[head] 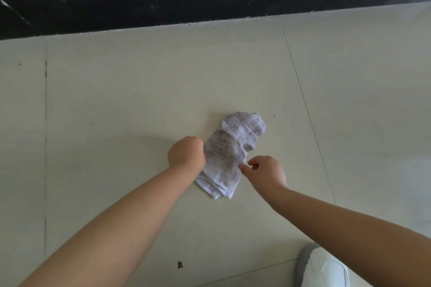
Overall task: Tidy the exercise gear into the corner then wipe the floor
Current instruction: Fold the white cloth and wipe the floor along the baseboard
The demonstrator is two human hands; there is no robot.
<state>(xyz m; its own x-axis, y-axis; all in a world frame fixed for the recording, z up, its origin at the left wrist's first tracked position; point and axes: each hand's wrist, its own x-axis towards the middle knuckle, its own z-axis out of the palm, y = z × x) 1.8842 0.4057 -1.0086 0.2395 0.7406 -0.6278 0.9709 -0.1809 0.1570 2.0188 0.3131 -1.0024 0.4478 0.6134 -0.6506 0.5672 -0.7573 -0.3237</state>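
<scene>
Down at floor level now, and the wiping stage looks to be the one in hand: a crumpled white cloth (229,154) lies on the pale tiled floor (116,112), well short of the black skirting strip (163,7) along the wall. The left hand (186,154) is curled into a fist against the cloth's left edge, apparently gripping a fold of it, though the fingers themselves are hidden under the knuckles. The right hand (265,170) hangs just beside the near right edge, loosely curled with the forefinger reaching toward the fabric, holding nothing. The risks from here: with only one edge held, a push could bunch the cloth up or roll it over on itself, so it skates across the tile instead of wiping flat. The greyed, soiled patch in its middle could also smear dirt back onto the floor if that face goes down. And there are dark specks (180,264) near the bottom of view that a short stroke would miss altogether. As for how the cloth lies, its long axis runs diagonally, the folded near end toward the lower left and the rounded far end pointing up and right toward the wall. A white shoe (326,268) sits at the lower right.
</scene>
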